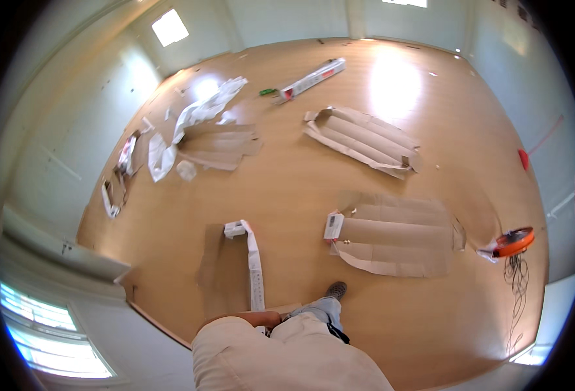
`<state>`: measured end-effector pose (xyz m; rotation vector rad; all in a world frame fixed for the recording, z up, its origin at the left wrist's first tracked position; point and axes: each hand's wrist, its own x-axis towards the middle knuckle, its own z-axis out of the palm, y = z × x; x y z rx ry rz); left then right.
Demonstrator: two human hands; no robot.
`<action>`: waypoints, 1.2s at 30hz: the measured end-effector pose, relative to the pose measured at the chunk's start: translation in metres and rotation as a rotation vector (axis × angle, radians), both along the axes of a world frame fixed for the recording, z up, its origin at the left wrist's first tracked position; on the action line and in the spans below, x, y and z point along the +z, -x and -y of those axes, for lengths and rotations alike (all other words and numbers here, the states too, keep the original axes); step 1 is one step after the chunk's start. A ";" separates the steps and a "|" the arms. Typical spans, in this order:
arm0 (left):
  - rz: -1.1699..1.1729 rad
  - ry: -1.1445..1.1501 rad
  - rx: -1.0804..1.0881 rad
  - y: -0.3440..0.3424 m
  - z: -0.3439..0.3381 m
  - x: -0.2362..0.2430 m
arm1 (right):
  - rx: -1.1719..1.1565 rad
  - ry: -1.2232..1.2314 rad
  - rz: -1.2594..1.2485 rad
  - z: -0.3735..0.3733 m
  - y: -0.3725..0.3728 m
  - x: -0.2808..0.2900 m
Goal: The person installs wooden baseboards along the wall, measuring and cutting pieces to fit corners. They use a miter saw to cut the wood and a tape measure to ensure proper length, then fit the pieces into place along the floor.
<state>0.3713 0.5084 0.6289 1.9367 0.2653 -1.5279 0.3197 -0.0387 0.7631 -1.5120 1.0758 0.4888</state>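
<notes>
My left forearm crosses in front of my body from the beige sleeve. My left hand (pixel 272 318) is by my waist, next to my jeans. Its fingers are hidden, so what it holds, if anything, cannot be made out. My right hand is out of sight. Nearest the left hand, an opened brown cardboard box (pixel 225 277) lies flat on the floor, with a white printed flap (pixel 255 274) folded up along its right side. Ahead to the right lies a second flattened carton (pixel 398 231), a white printed end panel (pixel 334 226) at its left.
Farther off are another opened carton (pixel 365 140), a long white box (pixel 313 79), a green object (pixel 268 92), and cardboard (pixel 219 144) with crumpled white wrapping (pixel 203 107). At right, an orange round reel or fan (pixel 514 242) stands by tangled black cable (pixel 517 280). Walls surround the wooden floor.
</notes>
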 end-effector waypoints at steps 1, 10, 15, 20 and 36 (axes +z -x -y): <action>-0.011 -0.008 0.095 0.007 -0.005 -0.004 | 0.039 -0.003 0.005 0.000 -0.018 0.001; 0.091 0.270 0.341 0.039 0.019 0.010 | 0.321 -0.011 0.069 0.006 -0.146 0.011; 0.188 0.247 0.302 0.038 0.095 0.045 | 0.497 -0.037 0.133 0.022 -0.213 0.011; 0.258 0.316 0.513 0.096 0.173 0.040 | 0.581 -0.060 0.159 0.039 -0.242 0.018; -0.002 0.431 0.551 0.189 0.227 0.051 | 0.378 -0.009 0.128 0.096 -0.191 0.028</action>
